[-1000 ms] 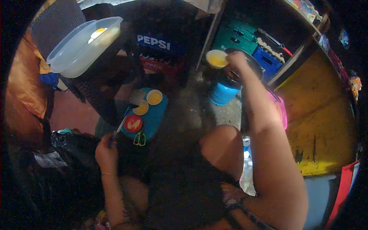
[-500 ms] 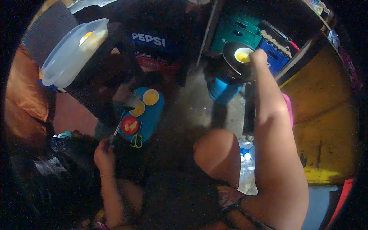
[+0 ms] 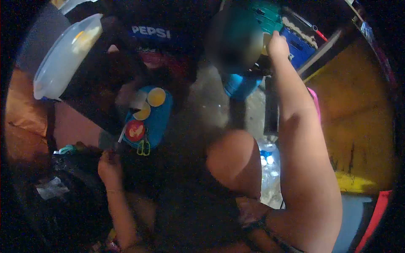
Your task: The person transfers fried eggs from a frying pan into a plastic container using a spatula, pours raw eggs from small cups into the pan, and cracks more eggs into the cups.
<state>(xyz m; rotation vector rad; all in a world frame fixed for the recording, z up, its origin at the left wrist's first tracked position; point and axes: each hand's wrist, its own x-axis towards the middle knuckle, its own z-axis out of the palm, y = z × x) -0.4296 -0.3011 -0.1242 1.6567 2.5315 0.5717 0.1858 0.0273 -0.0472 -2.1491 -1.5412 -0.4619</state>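
Observation:
My right hand [image 3: 277,47], arm stretched forward, grips a small white bowl [image 3: 265,41]. Only a strip of the bowl shows beside my fingers, above the dark pan on a blue stand [image 3: 242,86]. A blurred patch hides most of the pan. At the left, my left hand [image 3: 110,168] is closed around a long-handled utensil [image 3: 122,134], whose blurred head reaches over the blue tray [image 3: 159,122]. On that tray are two pale cups [image 3: 156,97], a red bowl [image 3: 135,130] with pale pieces, and green-handled scissors [image 3: 143,147].
A translucent plastic tub [image 3: 63,63] with something white and yellow inside stands at upper left. Green [image 3: 268,14] and blue [image 3: 297,46] crates are behind the pan. Clear plastic bottles [image 3: 270,164] lie by my knee. A black plastic bag [image 3: 63,211] is at lower left.
The white bowl, earlier open to view with yellow liquid inside, is now mostly out of sight, and my right hand is higher in view. Tray and tub appear shifted left and up.

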